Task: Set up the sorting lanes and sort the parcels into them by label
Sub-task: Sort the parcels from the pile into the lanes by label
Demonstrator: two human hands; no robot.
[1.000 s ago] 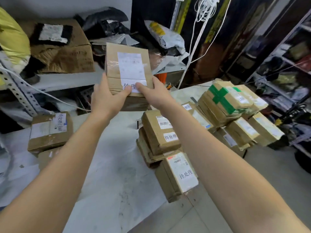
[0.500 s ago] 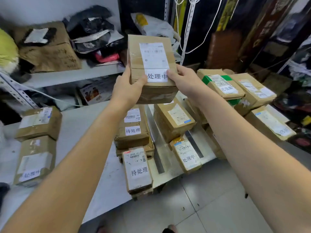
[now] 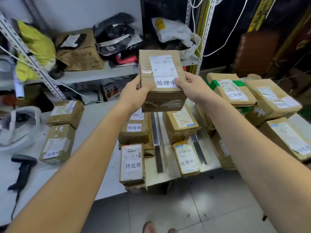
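Long white worktop (image 3: 91, 118) runs L to R, w/ a grey metal shelf (image 3: 94, 74) behind it carrying bags & crumpled packaging. At the worktop's R end sits a pile of brown cardboard parcels (image 3: 276, 101); beside it is a green-taped parcel (image 3: 218, 84) w/ a label reading 已完成. The brown taped cardboard parcel (image 3: 165, 100) w/ a white shipping label & a 处理中 sticker is held in the air above the middle of the worktop, top face tilted toward the camera. Both hands are clamped on it, apart, one per side: left hand (image 3: 134, 93) at the near L corner w/ thumb on top, right hand (image 3: 193, 86) at the near R corner w/ thumb on the sticker's edge. Under it a stack of 待处理 parcels (image 3: 133, 163) lies L of a flat metal strip (image 3: 157, 145), and a small 处理中 parcel (image 3: 186, 158) lies R of it, w/ a second strip (image 3: 198, 150) just beyond. Two more brown parcels (image 3: 58, 142) lie far L, labels blurred. A black handheld scanner (image 3: 23, 169) lies near the L edge.
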